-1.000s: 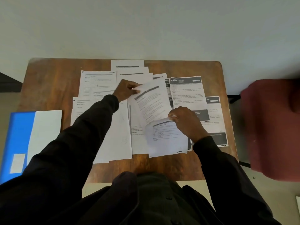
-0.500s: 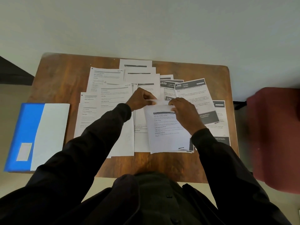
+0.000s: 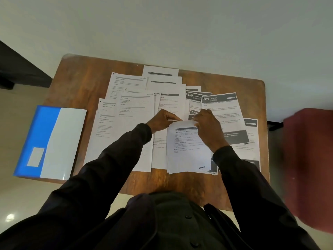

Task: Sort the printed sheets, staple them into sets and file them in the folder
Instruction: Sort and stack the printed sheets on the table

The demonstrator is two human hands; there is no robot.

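Gripping a small stack of sheets [image 3: 187,152] near the middle of the wooden table [image 3: 81,83], a person in dark sleeves pinched its far edge between curled fingers, left hand [image 3: 162,121] at the left corner and right hand [image 3: 209,127] at the right. A blue-and-white folder [image 3: 52,141] lay flat at the table's left edge. More printed sheets [image 3: 133,109] lay overlapping beyond.

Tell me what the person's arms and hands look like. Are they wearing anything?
Both arms wear long, dark, nearly black sleeves: the left sleeve and the right sleeve reach to the wrists. The left hand and right hand are bare, with no gloves; I can see no watch or rings.
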